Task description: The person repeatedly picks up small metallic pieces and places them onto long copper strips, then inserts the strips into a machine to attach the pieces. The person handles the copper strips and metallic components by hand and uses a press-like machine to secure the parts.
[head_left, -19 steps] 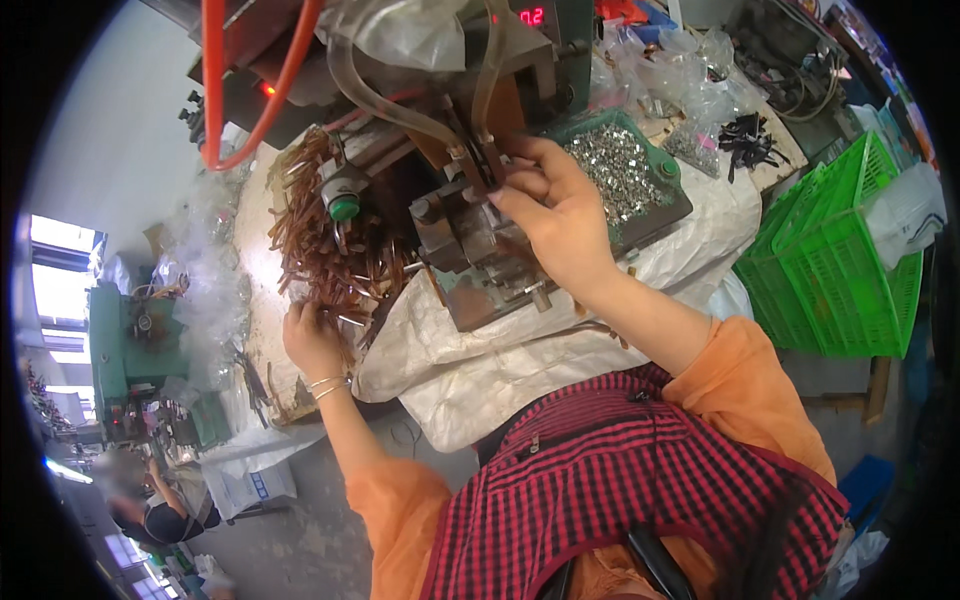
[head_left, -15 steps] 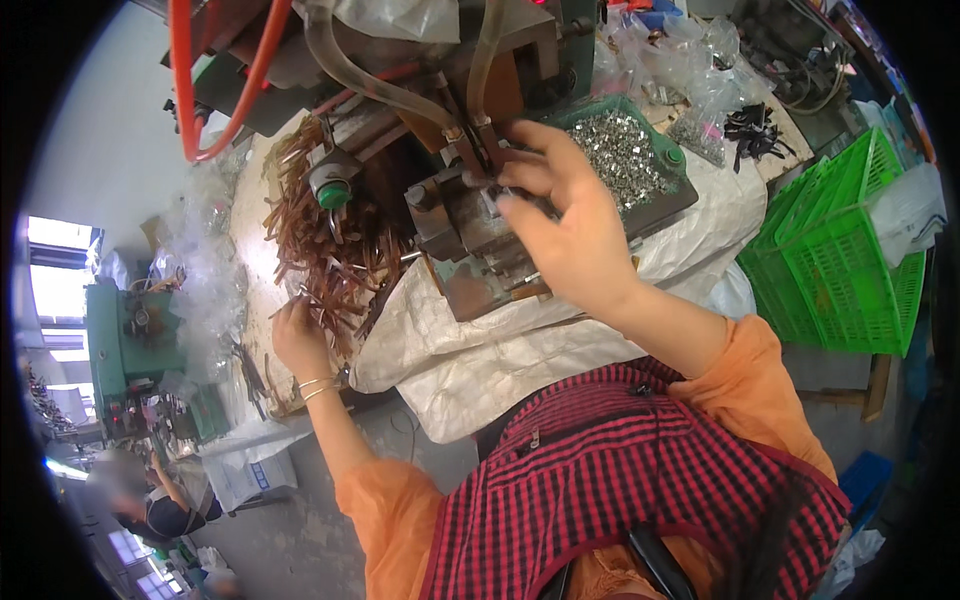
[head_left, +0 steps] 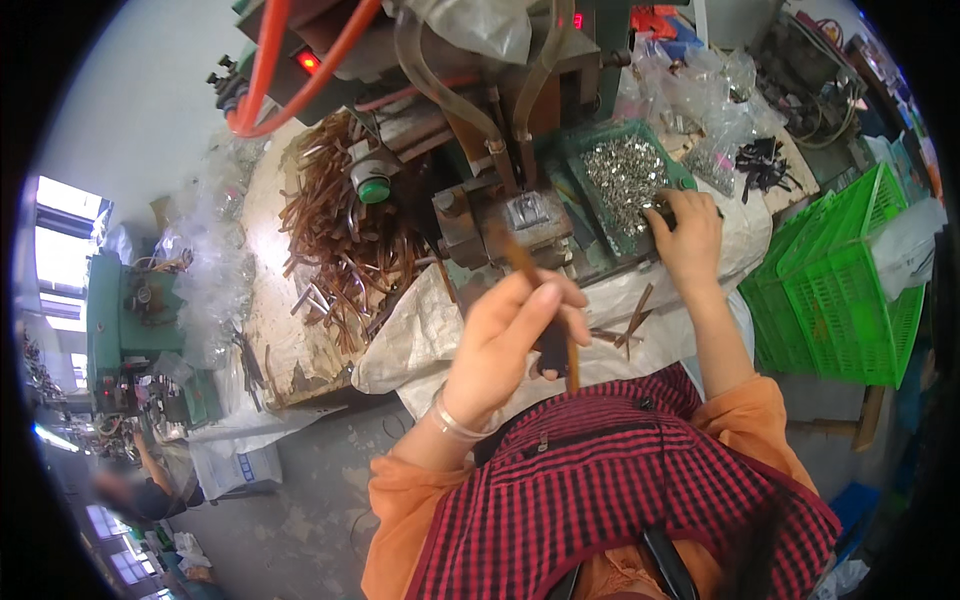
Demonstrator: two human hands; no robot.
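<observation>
My left hand [head_left: 508,345] is closed round a thin brown strip [head_left: 572,360], in front of the press. The strip's upper end is blurred and points toward the metal die block [head_left: 530,212], and its lower end hangs by my apron. My right hand [head_left: 692,240] is at the right edge of a green tray [head_left: 590,215] of small shiny metal pieces [head_left: 622,175]. Its thumb and fingers are pinched together over the pieces; what lies between them is too small to name. A few loose brown strips [head_left: 632,325] lie on the white sheet between my hands.
A heap of brown strips [head_left: 340,220] covers the table left of the press, by a green button [head_left: 373,190]. Hoses [head_left: 450,100] hang above the die. Plastic bags [head_left: 710,90] and black strips [head_left: 765,165] are at the far right, a green crate [head_left: 830,280] beside the table.
My left hand has come from the strip heap to the front of the press, now holding a strip. My right hand has left the die and moved right to the tray. The view has shifted slightly.
</observation>
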